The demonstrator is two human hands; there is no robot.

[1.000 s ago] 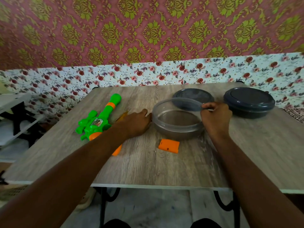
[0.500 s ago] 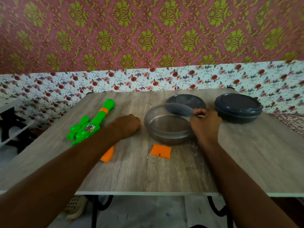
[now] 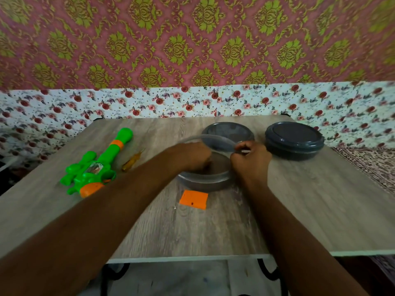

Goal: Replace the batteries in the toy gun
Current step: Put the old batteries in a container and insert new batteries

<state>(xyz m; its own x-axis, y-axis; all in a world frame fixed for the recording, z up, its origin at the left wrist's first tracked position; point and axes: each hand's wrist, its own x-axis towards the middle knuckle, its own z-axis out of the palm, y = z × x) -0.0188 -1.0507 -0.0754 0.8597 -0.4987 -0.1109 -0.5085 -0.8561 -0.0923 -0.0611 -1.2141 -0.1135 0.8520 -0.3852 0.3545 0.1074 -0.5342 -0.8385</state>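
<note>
While left hand [image 3: 195, 155] reaches in, round translucent bowl [image 3: 205, 183]

Free room lies on the surface [image 3: 320, 210] at front right; the toy gun [image 3: 96, 169] and perhaps a screwdriver [image 3: 131, 161] crowd the left, a closed container [image 3: 294, 141] the back right.

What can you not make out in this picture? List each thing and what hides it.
Head view.
Open container contents: left hand and blur cover them.
What the left hand holds, if anything: fingers buried in the container.
Closed container contents: dark lid.
Toy gun battery bay: left forearm crosses the grip.
</note>
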